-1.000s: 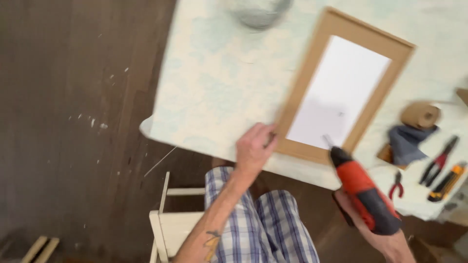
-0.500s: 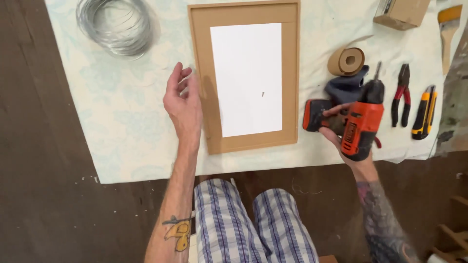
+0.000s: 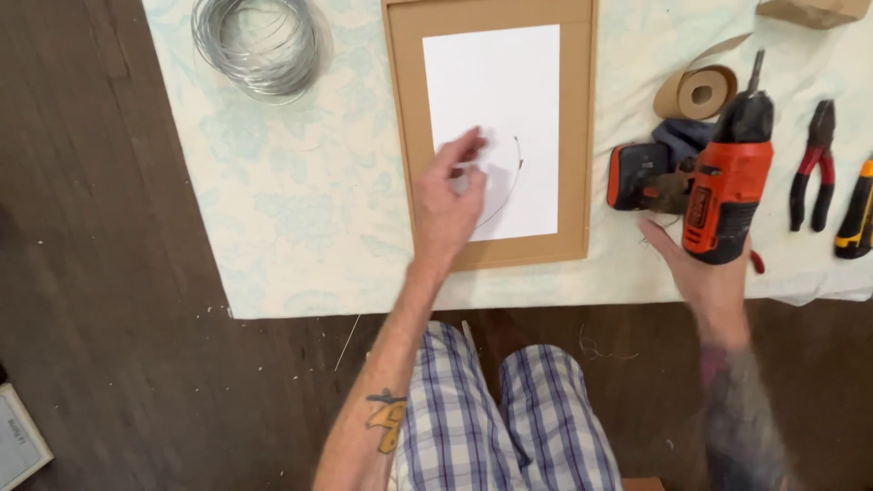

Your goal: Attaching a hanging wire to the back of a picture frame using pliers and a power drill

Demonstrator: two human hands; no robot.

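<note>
A brown picture frame (image 3: 577,136) lies face down on the pale patterned tablecloth (image 3: 300,209), with a white backing panel (image 3: 509,82) in it. My left hand (image 3: 450,200) hovers over the panel's lower left, fingers curled and blurred. A thin curved wire (image 3: 514,177) lies right beside its fingertips; whether the hand holds it is unclear. My right hand (image 3: 714,277) grips an orange and black cordless drill (image 3: 732,177) to the right of the frame, its bit pointing away from me.
A coil of silver wire (image 3: 259,41) sits at the far left. Right of the frame are a brown tape roll (image 3: 700,91), a dark cloth (image 3: 677,136), red-handled pliers (image 3: 814,164), a yellow knife (image 3: 855,214) and a cardboard box (image 3: 809,11). A dark wood floor lies below the table edge.
My left hand has moved from the frame's left edge onto the white panel. The drill has been raised upright in my right hand, closer to the frame's lower right.
</note>
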